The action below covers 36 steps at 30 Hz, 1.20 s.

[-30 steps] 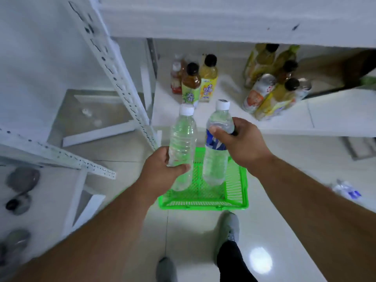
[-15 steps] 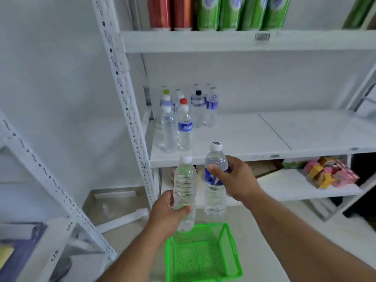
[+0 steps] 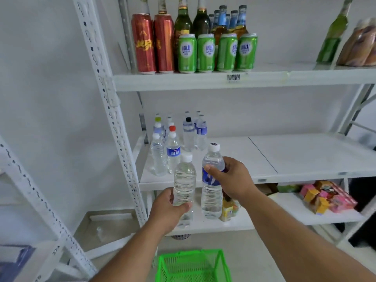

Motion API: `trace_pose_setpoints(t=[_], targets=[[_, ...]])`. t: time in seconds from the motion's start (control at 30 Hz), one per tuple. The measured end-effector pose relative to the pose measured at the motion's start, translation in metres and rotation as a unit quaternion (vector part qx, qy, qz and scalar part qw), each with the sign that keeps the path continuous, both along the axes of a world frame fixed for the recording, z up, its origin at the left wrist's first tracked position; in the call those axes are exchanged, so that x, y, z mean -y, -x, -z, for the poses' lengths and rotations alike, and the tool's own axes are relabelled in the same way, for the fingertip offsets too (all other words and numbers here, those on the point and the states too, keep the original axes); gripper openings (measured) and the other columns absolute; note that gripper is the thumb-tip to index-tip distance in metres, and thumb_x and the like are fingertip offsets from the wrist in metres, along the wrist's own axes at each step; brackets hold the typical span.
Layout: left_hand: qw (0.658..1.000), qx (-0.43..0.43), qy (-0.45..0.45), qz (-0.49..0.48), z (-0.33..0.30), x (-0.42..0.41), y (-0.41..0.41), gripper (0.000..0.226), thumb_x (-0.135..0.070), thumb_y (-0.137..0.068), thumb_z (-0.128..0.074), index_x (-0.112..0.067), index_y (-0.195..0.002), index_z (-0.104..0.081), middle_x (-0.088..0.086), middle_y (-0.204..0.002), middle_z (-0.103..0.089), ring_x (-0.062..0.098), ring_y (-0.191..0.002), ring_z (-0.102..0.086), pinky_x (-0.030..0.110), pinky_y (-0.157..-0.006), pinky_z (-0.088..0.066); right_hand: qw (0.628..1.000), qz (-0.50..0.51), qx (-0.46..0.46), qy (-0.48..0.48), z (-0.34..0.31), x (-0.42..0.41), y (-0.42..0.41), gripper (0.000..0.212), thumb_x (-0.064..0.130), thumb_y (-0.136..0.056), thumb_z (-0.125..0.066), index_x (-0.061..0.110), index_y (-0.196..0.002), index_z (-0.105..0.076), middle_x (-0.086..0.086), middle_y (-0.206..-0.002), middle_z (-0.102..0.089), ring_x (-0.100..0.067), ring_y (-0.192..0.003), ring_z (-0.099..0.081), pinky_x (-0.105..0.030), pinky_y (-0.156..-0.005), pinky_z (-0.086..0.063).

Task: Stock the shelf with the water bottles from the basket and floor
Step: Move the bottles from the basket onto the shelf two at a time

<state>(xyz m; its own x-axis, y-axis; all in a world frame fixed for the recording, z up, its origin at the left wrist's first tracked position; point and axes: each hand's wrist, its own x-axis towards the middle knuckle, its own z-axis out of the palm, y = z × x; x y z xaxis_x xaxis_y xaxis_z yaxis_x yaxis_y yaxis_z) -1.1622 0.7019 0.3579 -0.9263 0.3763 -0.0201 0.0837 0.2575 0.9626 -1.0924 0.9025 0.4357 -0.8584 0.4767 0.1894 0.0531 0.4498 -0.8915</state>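
Bottles ride upright, one per hand: left hand grasps the plain bottle low, right hand grips the blue-labelled bottle at its shoulder, both just before the middle shelf. Best set them upright beside the standing water bottles at that shelf's left, without knocking any, well above the green basket.

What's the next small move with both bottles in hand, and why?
Probably lift both and carry them forward over the middle shelf edge. The left hand grips the clear bottle, the right hand the blue-labelled bottle; both hang in front of the shelf edge, and bare shelf lies right of the standing bottles.
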Motion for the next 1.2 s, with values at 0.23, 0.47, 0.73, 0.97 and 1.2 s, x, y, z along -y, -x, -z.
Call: trace_pose_setpoints(t=[0.23,0.47,0.73,0.97,1.2], targets=[[0.999,0.005,0.006,-0.054,-0.004,-0.065,-0.001,0.034,-0.021,-0.071,-0.084,-0.028,-0.098,-0.066,-0.021,-0.089,-0.074,-0.005,-0.079,-0.069,0.020,-0.071,-0.051,0.999,-0.044,-0.001,-0.009,-0.004,-0.070,0.020,0.023,0.053,-0.083,-0.070,0.031,-0.089,-0.070,0.013,-0.081,-0.074,-0.005,-0.072,-0.069,-0.028,-0.066,-0.056],[0.997,0.023,-0.011,-0.072,-0.003,-0.108,0.008,0.037,-0.025,-0.067,-0.084,-0.030,-0.100,-0.067,-0.016,-0.094,-0.075,0.003,-0.088,-0.071,0.026,-0.078,-0.054,0.998,-0.066,0.011,0.007,-0.005,-0.118,0.046,0.024,0.054,-0.082,-0.071,0.032,-0.091,-0.069,0.015,-0.081,-0.073,-0.003,-0.072,-0.069,-0.024,-0.063,-0.055],[0.995,0.027,0.022,-0.091,0.001,-0.137,0.065,0.041,-0.029,-0.068,-0.085,-0.033,-0.103,-0.064,-0.013,-0.096,-0.073,0.007,-0.091,-0.069,0.029,-0.077,-0.056,0.998,-0.064,0.013,0.020,-0.003,-0.140,0.100,0.018,0.046,-0.085,-0.072,0.029,-0.091,-0.068,0.012,-0.080,-0.073,0.004,-0.067,-0.066,-0.005,-0.046,-0.043],[0.996,0.025,0.022,-0.083,0.006,-0.152,0.127,0.039,-0.027,-0.073,-0.083,-0.032,-0.105,-0.062,-0.016,-0.097,-0.065,-0.004,-0.087,-0.060,0.014,-0.064,-0.043,0.999,-0.043,0.010,0.026,-0.004,-0.149,0.157,0.017,0.039,-0.086,-0.073,0.027,-0.096,-0.068,0.013,-0.080,-0.071,0.008,-0.066,-0.065,-0.004,-0.045,-0.042],[0.996,0.037,0.033,-0.073,0.016,-0.171,0.177,0.035,-0.027,-0.071,-0.084,-0.035,-0.096,-0.062,-0.018,-0.094,-0.068,-0.004,-0.086,-0.063,0.013,-0.064,-0.046,0.998,-0.042,0.009,0.049,0.002,-0.161,0.198,0.009,0.029,-0.086,-0.072,0.021,-0.083,-0.069,0.013,-0.065,-0.071,0.001,-0.056,-0.066,-0.006,-0.047,-0.044]])
